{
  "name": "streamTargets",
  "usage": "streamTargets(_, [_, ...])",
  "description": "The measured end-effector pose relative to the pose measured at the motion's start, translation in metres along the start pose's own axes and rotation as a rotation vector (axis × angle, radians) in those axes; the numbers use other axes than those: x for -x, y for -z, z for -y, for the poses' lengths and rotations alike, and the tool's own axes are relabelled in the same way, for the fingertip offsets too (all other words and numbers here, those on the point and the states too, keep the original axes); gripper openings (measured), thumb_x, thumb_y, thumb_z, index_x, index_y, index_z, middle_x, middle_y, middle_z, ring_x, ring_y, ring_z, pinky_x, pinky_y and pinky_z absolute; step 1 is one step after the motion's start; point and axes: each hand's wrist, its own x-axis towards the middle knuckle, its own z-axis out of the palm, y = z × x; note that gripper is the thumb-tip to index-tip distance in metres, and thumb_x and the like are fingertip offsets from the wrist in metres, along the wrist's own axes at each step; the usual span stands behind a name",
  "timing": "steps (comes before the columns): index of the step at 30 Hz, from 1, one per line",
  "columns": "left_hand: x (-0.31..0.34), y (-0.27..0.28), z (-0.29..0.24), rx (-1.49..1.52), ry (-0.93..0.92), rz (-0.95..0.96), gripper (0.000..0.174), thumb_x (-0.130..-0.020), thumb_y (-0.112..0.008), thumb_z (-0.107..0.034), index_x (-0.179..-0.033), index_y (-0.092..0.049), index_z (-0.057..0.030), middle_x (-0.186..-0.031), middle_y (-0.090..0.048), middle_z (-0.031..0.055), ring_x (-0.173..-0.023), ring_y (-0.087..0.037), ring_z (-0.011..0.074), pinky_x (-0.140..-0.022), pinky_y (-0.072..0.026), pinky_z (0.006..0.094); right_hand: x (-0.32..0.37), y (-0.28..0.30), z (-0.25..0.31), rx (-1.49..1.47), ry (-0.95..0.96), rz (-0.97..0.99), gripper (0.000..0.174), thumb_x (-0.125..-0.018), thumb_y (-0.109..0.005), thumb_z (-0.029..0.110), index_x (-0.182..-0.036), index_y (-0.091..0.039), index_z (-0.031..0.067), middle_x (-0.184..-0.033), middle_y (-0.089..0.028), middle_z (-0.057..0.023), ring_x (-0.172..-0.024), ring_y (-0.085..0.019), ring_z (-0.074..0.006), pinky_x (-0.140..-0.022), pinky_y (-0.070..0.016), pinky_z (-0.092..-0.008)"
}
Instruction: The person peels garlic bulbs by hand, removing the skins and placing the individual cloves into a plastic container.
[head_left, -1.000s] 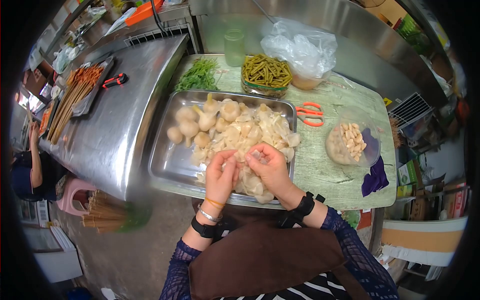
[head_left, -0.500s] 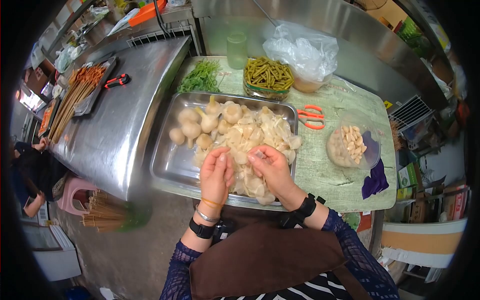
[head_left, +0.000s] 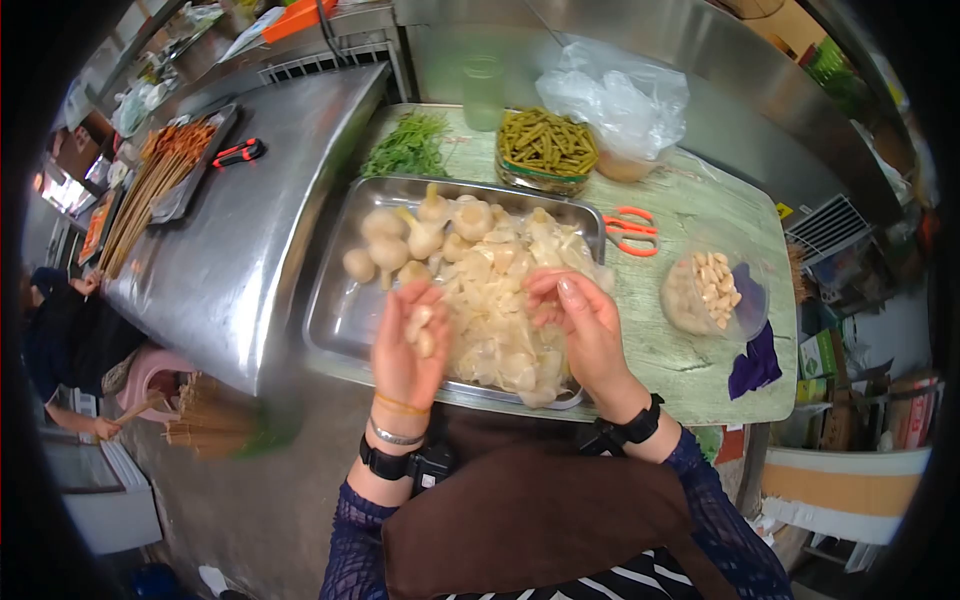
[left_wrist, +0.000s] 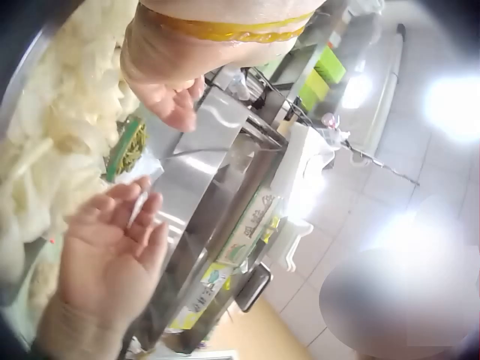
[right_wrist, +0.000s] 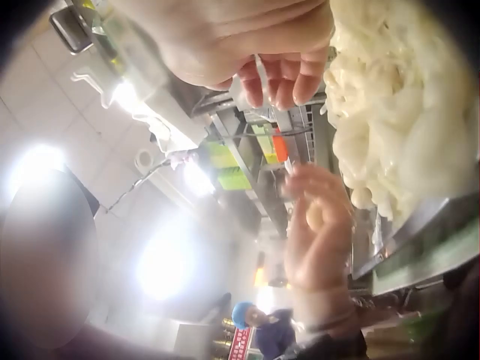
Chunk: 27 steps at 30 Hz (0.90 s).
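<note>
My left hand [head_left: 400, 355] is turned palm up over the front of the metal tray [head_left: 328, 330], with pale garlic cloves [head_left: 425, 340] cupped in its curled fingers. To the right, my right hand [head_left: 588, 325] hovers above the tray's right side, its fingers bent. A thin pale strip [left_wrist: 138, 208] sits between those fingers in the left wrist view; its kind does not show. Between and beyond both hands spreads a heap of garlic skins [head_left: 505, 310]. Whole garlic bulbs [head_left: 385, 225] lie at the tray's back left.
Right of the tray are orange-handled scissors [head_left: 632, 232], a clear tub of peeled cloves [head_left: 715, 285] and a purple cloth [head_left: 755, 365]. Behind stand cut green beans [head_left: 548, 142], green herbs [head_left: 408, 147], a glass [head_left: 483, 95] and a plastic bag [head_left: 620, 95]. Another person's arm [head_left: 85, 425] shows far left.
My hands, close together over the skins a second ago, have moved apart. The left has turned up and shows cloves in its palm; the right has shifted to the right.
</note>
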Motion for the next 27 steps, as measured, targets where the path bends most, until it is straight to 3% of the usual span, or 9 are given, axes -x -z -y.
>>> streamTargets(1, [-0.003,0.001,-0.003,0.102,0.061,0.025,0.038,-0.105,-0.039,-0.032,-0.125,-0.053,-0.0031,-0.119,-0.061,0.0109,-0.101,-0.062,0.0204,-0.088,-0.051,0.0323,0.001,-0.007,0.0,-0.077,-0.089,0.034,0.033,-0.102,-0.046,0.029,-0.112,-0.061,0.002,-0.116,-0.06,-0.0091,-0.1,-0.057,-0.0134,-0.078,-0.0474,-0.0261])
streamTargets(2, [-0.013,0.014,0.0,0.221,0.082,0.268,0.05,-0.104,-0.033,-0.04,-0.128,-0.052,-0.0007,-0.131,-0.057,0.0164,-0.124,-0.053,0.0305,-0.108,-0.0398,0.0426,0.002,-0.012,0.0,-0.149,-0.176,0.066,0.035,-0.103,-0.044,0.032,-0.116,-0.059,0.0026,-0.116,-0.059,-0.0087,-0.098,-0.057,-0.013,-0.076,-0.0476,-0.0255])
streamTargets(6, [-0.013,-0.035,0.011,-0.349,-0.166,0.298,0.059,-0.104,-0.025,-0.047,-0.129,-0.051,-0.0002,-0.134,-0.054,0.0183,-0.126,-0.049,0.0307,-0.106,-0.0404,0.0418,0.001,-0.025,-0.014,-0.226,-0.37,0.107,0.049,-0.104,-0.036,0.044,-0.133,-0.045,0.0053,-0.114,-0.055,-0.0059,-0.081,-0.056,-0.012,-0.052,-0.0377,-0.0191])
streamTargets(9, [-0.005,-0.061,0.032,-0.791,-0.351,0.408,0.059,-0.104,-0.025,-0.047,-0.129,-0.05,-0.0002,-0.136,-0.052,0.0175,-0.128,-0.047,0.0286,-0.105,-0.0389,0.0406,-0.002,-0.033,-0.012,-0.491,-0.419,0.031,0.05,-0.104,-0.035,0.045,-0.135,-0.043,0.0062,-0.103,-0.055,-0.0049,-0.07,-0.053,-0.0104,-0.048,-0.0309,-0.0187])
streamTargets(13, [-0.005,-0.059,0.039,-0.766,-0.587,0.326,0.055,-0.104,-0.027,-0.042,-0.128,-0.05,0.0016,-0.133,-0.053,0.0168,-0.124,-0.049,0.0261,-0.104,-0.0381,0.0403,0.004,-0.005,-0.009,-0.456,-0.46,0.123,0.032,-0.101,-0.049,0.034,-0.117,-0.054,0.0068,-0.087,-0.054,-0.0017,-0.063,-0.047,-0.0069,-0.047,-0.0277,-0.018])
streamTargets(17, [0.0,-0.019,0.011,-0.867,-0.586,0.148,0.03,-0.102,-0.043,-0.022,-0.118,-0.057,0.0001,-0.119,-0.06,0.0121,-0.11,-0.058,0.0206,-0.099,-0.0433,0.0349,0.015,0.053,0.044,-0.149,0.141,-0.142,0.016,-0.098,-0.056,0.022,-0.105,-0.06,0.0079,-0.093,-0.062,0.0003,-0.072,-0.052,-0.0018,-0.057,-0.0397,-0.0156])
streamTargets(19, [0.001,0.009,0.0,-1.053,-0.644,0.054,0.023,-0.101,-0.047,-0.015,-0.114,-0.058,-0.0002,-0.114,-0.061,0.0094,-0.106,-0.059,0.0181,-0.096,-0.0442,0.0322,0.016,0.09,0.076,0.285,0.25,-0.576,0.017,-0.099,-0.056,0.022,-0.1,-0.062,0.0067,-0.092,-0.063,0.0011,-0.073,-0.053,-0.0032,-0.063,-0.0431,-0.0191])
streamTargets(24, [0.003,0.031,0.003,-1.241,-0.723,-0.007,0.016,-0.09,-0.059,-0.004,-0.105,-0.063,-0.0004,-0.107,-0.063,0.0112,-0.103,-0.059,0.022,-0.093,-0.0446,0.0326,0.016,0.15,0.095,1.434,0.563,-0.555,0.013,-0.093,-0.058,0.013,-0.096,-0.065,0.0015,-0.096,-0.065,-0.0054,-0.093,-0.059,-0.0171,-0.085,-0.0466,-0.034])
streamTargets(27, [0.005,0.024,0.007,-1.508,-0.799,0.124,0.015,-0.092,-0.055,0.0,-0.105,-0.06,0.0007,-0.109,-0.059,0.0104,-0.101,-0.059,0.0189,-0.089,-0.0478,0.0294,0.031,0.099,0.106,0.797,0.447,-0.321,0.012,-0.089,-0.059,0.007,-0.099,-0.065,0.0029,-0.103,-0.062,-0.0084,-0.101,-0.058,-0.0206,-0.093,-0.0446,-0.0364])
